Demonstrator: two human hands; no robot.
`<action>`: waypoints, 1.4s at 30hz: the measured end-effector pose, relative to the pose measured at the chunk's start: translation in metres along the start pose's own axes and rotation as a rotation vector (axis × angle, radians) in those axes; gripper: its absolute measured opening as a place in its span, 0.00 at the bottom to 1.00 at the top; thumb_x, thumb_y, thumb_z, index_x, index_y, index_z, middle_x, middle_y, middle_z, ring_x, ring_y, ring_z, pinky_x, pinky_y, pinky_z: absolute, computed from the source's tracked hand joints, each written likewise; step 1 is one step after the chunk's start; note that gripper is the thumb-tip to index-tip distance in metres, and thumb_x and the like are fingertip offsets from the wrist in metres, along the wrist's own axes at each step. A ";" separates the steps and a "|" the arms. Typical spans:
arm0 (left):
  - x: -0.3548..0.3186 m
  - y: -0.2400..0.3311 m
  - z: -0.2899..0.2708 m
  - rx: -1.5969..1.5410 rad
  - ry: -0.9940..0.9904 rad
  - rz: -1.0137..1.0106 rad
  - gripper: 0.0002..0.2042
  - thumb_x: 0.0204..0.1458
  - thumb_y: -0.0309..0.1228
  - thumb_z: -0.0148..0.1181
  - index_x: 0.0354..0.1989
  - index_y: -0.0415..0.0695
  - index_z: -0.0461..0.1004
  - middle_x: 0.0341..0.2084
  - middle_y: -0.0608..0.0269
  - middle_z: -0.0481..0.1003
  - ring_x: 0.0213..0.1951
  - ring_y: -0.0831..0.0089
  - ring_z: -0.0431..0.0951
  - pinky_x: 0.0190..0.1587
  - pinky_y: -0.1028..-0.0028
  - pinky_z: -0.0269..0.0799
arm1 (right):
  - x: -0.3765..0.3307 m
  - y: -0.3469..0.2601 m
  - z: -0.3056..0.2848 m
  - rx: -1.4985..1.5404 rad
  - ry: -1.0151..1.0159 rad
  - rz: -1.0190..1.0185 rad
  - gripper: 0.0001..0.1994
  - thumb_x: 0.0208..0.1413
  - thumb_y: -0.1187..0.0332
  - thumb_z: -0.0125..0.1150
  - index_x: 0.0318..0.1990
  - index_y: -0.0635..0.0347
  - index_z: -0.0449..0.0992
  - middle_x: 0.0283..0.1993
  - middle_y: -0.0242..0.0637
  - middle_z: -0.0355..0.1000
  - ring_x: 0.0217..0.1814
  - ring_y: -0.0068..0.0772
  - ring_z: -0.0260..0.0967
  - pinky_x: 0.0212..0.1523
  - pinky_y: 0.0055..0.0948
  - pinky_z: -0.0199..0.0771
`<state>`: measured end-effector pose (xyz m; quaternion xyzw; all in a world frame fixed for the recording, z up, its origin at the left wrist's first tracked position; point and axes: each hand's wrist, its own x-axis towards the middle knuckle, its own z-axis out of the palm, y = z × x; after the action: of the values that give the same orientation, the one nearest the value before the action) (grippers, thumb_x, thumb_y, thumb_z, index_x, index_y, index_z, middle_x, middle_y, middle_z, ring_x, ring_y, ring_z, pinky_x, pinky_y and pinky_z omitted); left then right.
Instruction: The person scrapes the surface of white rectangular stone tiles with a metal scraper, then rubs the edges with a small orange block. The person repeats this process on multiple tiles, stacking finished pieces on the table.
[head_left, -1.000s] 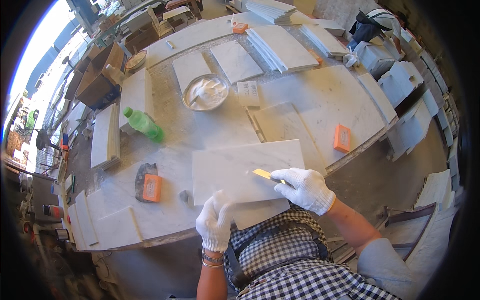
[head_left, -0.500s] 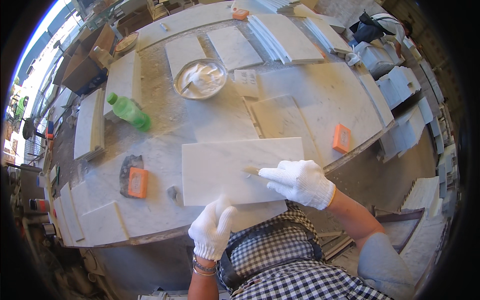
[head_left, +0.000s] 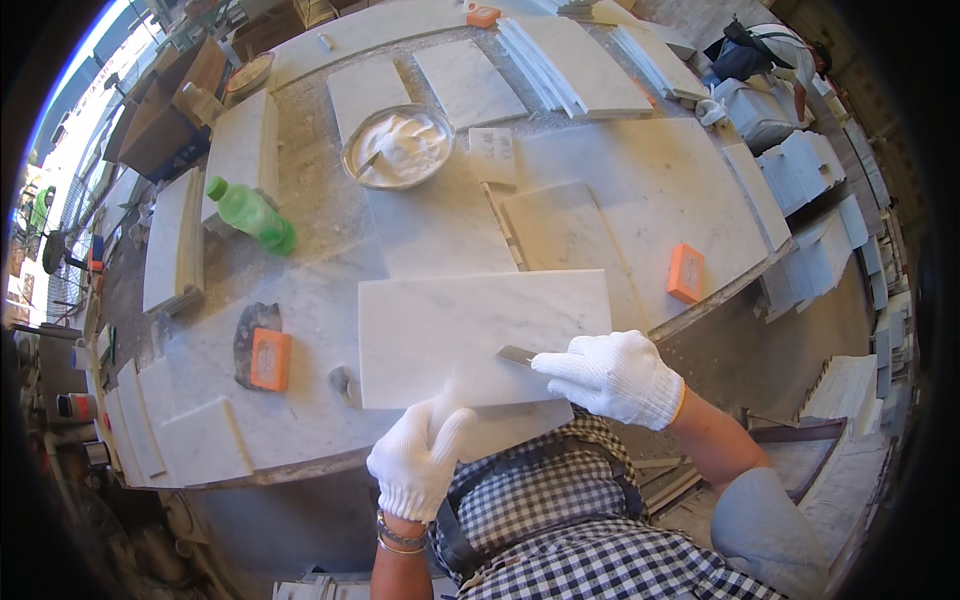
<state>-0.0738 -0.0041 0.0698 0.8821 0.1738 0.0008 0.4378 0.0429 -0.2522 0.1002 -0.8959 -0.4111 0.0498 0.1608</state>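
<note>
The thin blade (head_left: 516, 355), yellow-glinting a second ago, is now seen grey, so its angle has apparently been altered and work on the white slab (head_left: 450, 315), at the near side of the desk (head_left: 305, 160), seems unfinished. The blade is gripped by the closed right hand (head_left: 612, 378); the left hand (head_left: 418, 460) is half curled at the slab's near edge, its hold unclear.

Left hand (head_left: 418, 455) and right hand (head_left: 612, 378) wear white gloves (head_left: 640, 388) — grey sleeve (head_left: 765, 520), checked garment (head_left: 570, 560).
</note>
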 end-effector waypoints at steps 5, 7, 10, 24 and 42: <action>0.002 0.000 0.002 0.004 0.005 0.044 0.16 0.57 0.40 0.71 0.42 0.39 0.83 0.25 0.55 0.81 0.26 0.74 0.79 0.35 0.72 0.76 | -0.002 0.001 0.007 0.021 0.066 -0.008 0.13 0.59 0.61 0.64 0.51 0.42 0.80 0.27 0.32 0.74 0.25 0.37 0.76 0.25 0.37 0.77; 0.002 -0.001 0.002 0.025 -0.006 0.047 0.15 0.57 0.40 0.70 0.42 0.39 0.83 0.25 0.55 0.81 0.26 0.73 0.79 0.35 0.72 0.76 | 0.001 0.003 0.008 0.022 0.072 -0.018 0.13 0.59 0.61 0.64 0.51 0.43 0.80 0.28 0.32 0.74 0.26 0.37 0.76 0.25 0.37 0.77; 0.001 -0.001 0.002 0.026 -0.002 0.054 0.15 0.58 0.39 0.69 0.43 0.39 0.83 0.25 0.55 0.81 0.26 0.73 0.79 0.35 0.72 0.76 | 0.005 0.008 0.004 0.022 -0.001 -0.016 0.13 0.59 0.61 0.63 0.51 0.43 0.80 0.28 0.32 0.74 0.28 0.37 0.77 0.27 0.37 0.78; 0.003 0.002 -0.002 0.016 -0.010 0.035 0.15 0.58 0.38 0.70 0.43 0.37 0.83 0.22 0.62 0.79 0.25 0.79 0.77 0.32 0.74 0.74 | 0.009 0.002 -0.004 0.031 0.025 0.005 0.12 0.59 0.61 0.62 0.50 0.41 0.81 0.28 0.34 0.75 0.29 0.40 0.77 0.28 0.40 0.78; 0.018 0.021 0.002 0.141 -0.013 0.006 0.16 0.54 0.46 0.71 0.38 0.44 0.83 0.26 0.54 0.81 0.27 0.58 0.83 0.32 0.66 0.76 | -0.019 0.001 0.033 0.179 0.354 0.094 0.17 0.53 0.65 0.72 0.51 0.54 0.83 0.27 0.35 0.74 0.25 0.36 0.76 0.25 0.33 0.76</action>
<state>-0.0500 -0.0118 0.0814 0.9113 0.1679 -0.0160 0.3756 0.0236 -0.2592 0.0675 -0.8910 -0.3279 -0.0647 0.3073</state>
